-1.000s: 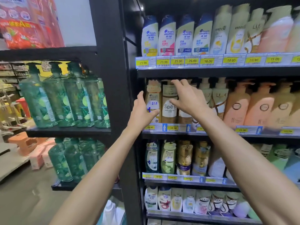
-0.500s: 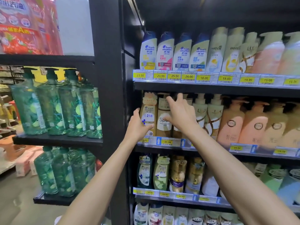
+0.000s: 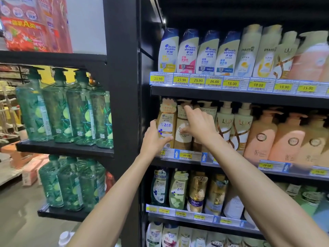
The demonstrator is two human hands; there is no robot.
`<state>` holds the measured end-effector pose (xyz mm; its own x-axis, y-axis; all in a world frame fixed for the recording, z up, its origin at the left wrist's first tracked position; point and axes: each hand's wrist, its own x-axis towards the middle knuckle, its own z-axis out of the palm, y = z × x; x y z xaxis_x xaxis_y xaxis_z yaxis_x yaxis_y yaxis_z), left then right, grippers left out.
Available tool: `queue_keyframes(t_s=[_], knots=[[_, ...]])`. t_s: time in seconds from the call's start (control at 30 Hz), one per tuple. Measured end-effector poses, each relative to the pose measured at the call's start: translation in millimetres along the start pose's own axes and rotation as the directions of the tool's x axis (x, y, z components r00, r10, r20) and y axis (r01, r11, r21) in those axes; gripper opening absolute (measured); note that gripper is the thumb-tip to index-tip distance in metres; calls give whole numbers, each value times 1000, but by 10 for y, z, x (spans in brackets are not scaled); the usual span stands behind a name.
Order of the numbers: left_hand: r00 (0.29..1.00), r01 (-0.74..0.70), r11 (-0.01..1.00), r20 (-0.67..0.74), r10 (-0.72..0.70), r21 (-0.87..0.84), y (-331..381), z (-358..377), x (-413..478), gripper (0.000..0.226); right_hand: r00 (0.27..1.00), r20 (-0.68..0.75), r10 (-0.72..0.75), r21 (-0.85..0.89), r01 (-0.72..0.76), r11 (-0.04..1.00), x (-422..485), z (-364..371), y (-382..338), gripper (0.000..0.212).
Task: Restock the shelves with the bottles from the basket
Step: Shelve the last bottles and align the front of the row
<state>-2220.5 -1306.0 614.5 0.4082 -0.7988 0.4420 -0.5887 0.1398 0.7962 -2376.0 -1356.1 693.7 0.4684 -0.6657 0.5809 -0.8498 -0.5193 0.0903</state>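
Note:
On the second shelf [image 3: 236, 99] from the top, a gold 2-in-1 shampoo bottle [image 3: 166, 118] stands at the far left. My left hand [image 3: 154, 139] wraps its lower part, thumb across the front. Next to it stands a beige pump bottle [image 3: 182, 138]. My right hand [image 3: 197, 125] rests on that bottle's front, index finger pointing up at its neck, fingers spread. A brown pump bottle behind my right hand is mostly hidden. The basket is out of view.
White-and-gold pump bottles [image 3: 233, 125] and peach pump bottles [image 3: 261, 138] fill the same shelf to the right. Shampoo rows stand above [image 3: 195, 52] and below [image 3: 178, 189]. A black upright post [image 3: 122, 104] separates shelves of green pump bottles [image 3: 58, 107] at left.
The view has tilted upward, so the shelves sit lower in frame. My left hand has closed further around the gold bottle's base; my right hand stays on the beige bottle, its index finger raised.

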Motion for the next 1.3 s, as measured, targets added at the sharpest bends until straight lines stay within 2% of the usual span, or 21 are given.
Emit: queue_keyframes(t_s=[0.2,0.57,0.77,1.3], knots=[[999,-12,999,-30,11,-31,-31,20,-7,74,1000,-2,-20,26,20,999,1,-5,46,69],[998,-29,999,-63,30,26,-25,76,-13,68,999,-24,-30,59,31,998,-14,10,74,75],[999,-15,1000,-46,16,24,-48,71,9,72,997,-73,-39,68,44,997,-8,65,35,68],[998,-21,998,-61,24,54,-85,121,66,79,998,-58,-27,63,31,998,-20,60,-7,58]])
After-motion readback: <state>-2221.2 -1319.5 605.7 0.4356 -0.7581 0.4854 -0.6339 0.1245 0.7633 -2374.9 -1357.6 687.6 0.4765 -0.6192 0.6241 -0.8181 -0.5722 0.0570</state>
